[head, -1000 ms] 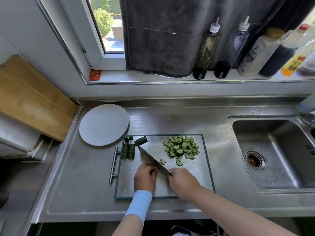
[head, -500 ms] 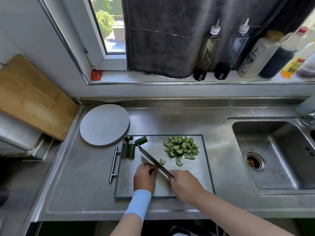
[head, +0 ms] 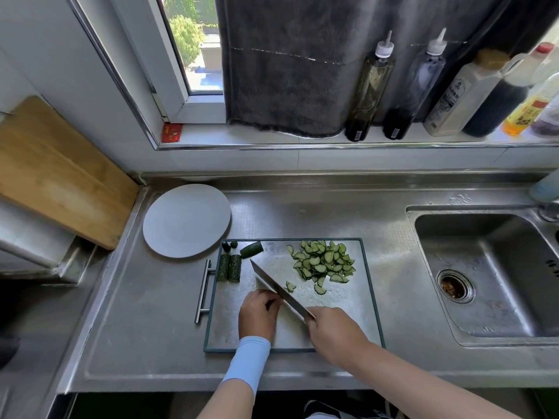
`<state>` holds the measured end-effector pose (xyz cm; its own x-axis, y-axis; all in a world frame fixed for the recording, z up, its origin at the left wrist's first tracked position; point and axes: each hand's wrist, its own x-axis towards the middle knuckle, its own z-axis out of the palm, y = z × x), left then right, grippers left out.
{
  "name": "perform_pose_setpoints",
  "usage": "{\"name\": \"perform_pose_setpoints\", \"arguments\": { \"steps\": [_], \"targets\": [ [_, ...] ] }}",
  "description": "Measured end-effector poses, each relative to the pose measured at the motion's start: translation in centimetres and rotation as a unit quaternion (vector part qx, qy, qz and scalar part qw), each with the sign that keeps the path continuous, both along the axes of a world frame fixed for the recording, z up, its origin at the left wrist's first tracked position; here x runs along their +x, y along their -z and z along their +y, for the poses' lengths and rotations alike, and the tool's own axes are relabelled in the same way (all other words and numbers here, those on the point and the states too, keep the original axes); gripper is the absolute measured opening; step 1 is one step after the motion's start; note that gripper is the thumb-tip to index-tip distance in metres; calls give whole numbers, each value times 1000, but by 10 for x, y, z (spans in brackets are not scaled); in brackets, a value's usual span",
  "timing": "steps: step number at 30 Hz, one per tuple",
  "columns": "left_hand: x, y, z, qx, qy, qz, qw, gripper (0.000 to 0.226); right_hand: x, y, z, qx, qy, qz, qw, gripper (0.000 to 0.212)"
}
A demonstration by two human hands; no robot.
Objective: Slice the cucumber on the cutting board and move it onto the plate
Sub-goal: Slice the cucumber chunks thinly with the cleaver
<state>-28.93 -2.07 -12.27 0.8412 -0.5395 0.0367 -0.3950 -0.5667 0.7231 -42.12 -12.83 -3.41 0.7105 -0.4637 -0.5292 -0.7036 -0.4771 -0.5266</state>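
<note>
Hardly anything is shifting since a second ago: the right grip (head: 334,334) is sitting a touch further toward 4 o'clock, and the knife (head: 278,288) is lying along almost the same slant as before.

On the cutting board (head: 348,322) the cucumber slices (head: 323,263) are lying in a loose heap at the board's 1 o'clock corner, with a couple of stray slices (head: 291,286) resting just beside the blade. Uncut cucumber pieces (head: 230,267) are waiting at the board's 10 o'clock corner: two lengths lying side by side, a short chunk (head: 251,249) just beyond them, and small end bits (head: 230,245) at the rim.

The knife is running from 10 o'clock down to 4 o'clock across the board's middle. The right grip is clenching its handle. The left grip (head: 257,314) is resting on the board at the blade's 7 o'clock side, fingers curled toward the steel; whether anything is sitting under them I cannot tell. A pale blue sleeve (head: 248,361) is covering that wrist.

The plate (head: 186,220) is lying bare on the steel bench (head: 145,328) at 10 o'clock from the board, its rim just overlapping the board's corner. The sink (head: 484,267) is lying at 3 o'clock, a wooden board (head: 60,173) is leaning at 9 o'clock, and bottles (head: 367,89) and a dark towel (head: 287,71) are standing along the sill at 12 o'clock.
</note>
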Motion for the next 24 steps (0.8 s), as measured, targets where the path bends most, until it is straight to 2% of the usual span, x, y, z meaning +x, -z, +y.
{"name": "perform_pose_setpoints", "arguments": {
  "steps": [24],
  "targets": [
    [3, 3, -1, -7, 7, -7, 1000, 15, 29, 4, -4, 18, 2, 21, 1000, 33]
  ]
}}
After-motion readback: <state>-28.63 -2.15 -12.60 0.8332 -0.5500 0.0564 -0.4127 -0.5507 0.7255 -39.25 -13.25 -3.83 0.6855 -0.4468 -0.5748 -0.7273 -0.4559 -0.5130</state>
